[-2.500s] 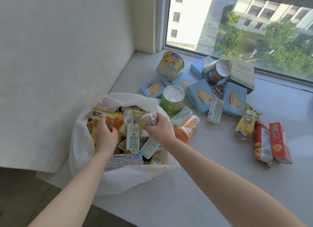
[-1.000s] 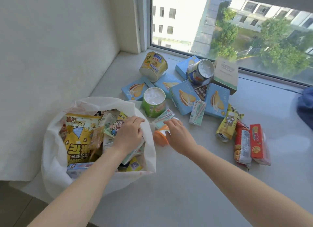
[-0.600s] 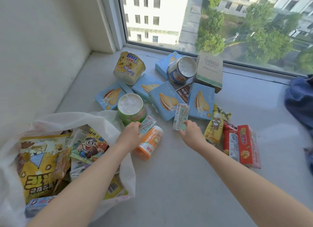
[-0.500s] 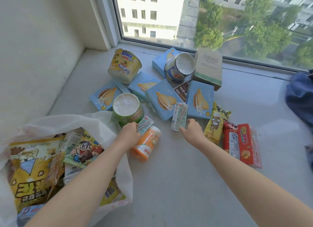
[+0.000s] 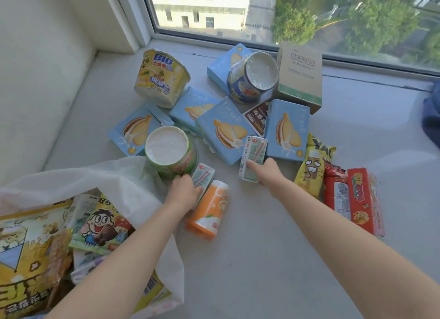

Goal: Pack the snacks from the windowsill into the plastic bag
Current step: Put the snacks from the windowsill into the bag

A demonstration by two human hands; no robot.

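The left hand (image 5: 184,191) has its fingers curled round the left carton (image 5: 203,175), a little drink box lying at 5 o'clock of the green cup (image 5: 170,152). The right hand (image 5: 267,173) pinches the bottom of the right carton (image 5: 253,155), which leans on a blue biscuit box (image 5: 223,130). The two hands are apart, each clamped on its own carton.

A moment ago both hands were down inside the plastic bag (image 5: 123,175). Now they have come out and gone over to the pile. So the last snacks are dropped in, and I think two more are about to be lifted (one for each hand, which saves time).

The bag sits at 8 o'clock from the left hand, its mouth open and many packets showing inside. The orange bottle (image 5: 209,211) lies on its side just beside the left hand, at 5 o'clock. From the right hand, the yellow packet (image 5: 312,168) and red packets (image 5: 357,199) are at 3 o'clock. At 12 o'clock, nearer the glass, are more blue boxes, the yellow bowl (image 5: 159,78), the blue cup (image 5: 252,78) and a brown box (image 5: 301,78).

Lots of snacks are still on the windowsill (image 5: 262,259), so the job looks about half done.
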